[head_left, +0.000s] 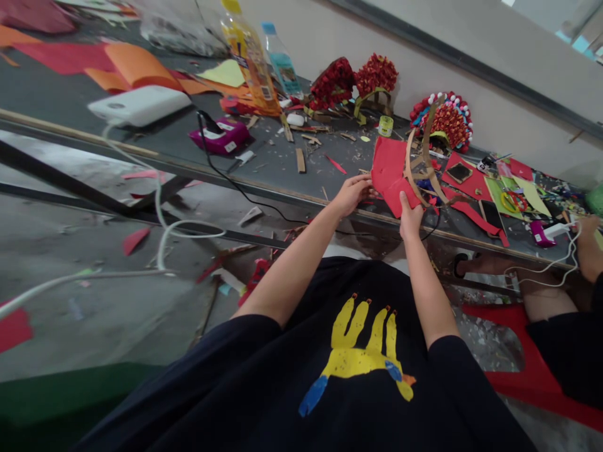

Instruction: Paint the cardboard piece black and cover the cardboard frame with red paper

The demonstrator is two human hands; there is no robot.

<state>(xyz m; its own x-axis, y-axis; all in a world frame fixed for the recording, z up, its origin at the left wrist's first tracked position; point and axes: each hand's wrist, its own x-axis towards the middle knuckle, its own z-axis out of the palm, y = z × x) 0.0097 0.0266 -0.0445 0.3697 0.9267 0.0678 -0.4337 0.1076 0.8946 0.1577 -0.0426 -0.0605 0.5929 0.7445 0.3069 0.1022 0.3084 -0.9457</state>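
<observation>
A red sheet [392, 168], bent and creased, is held above the table's front edge between my two hands. My left hand [354, 193] has its fingertips closed on the sheet's lower left edge. On its lower right part, my right hand [411, 216] grips with the thumb on top. Curved cardboard strips [429, 150] rise just beyond my right hand, beside the sheet; whether they are joined to it I cannot tell. A small yellow-labelled jar [385, 126] stands behind the sheet.
Bottles [249, 59], a purple power socket [221, 135] and a white device [140, 105] stand on the dark table [282, 164] at left. Red ruffled pieces [377, 74] line the wall. Cables hang over the front edge. At far right is another person's hand [588, 235].
</observation>
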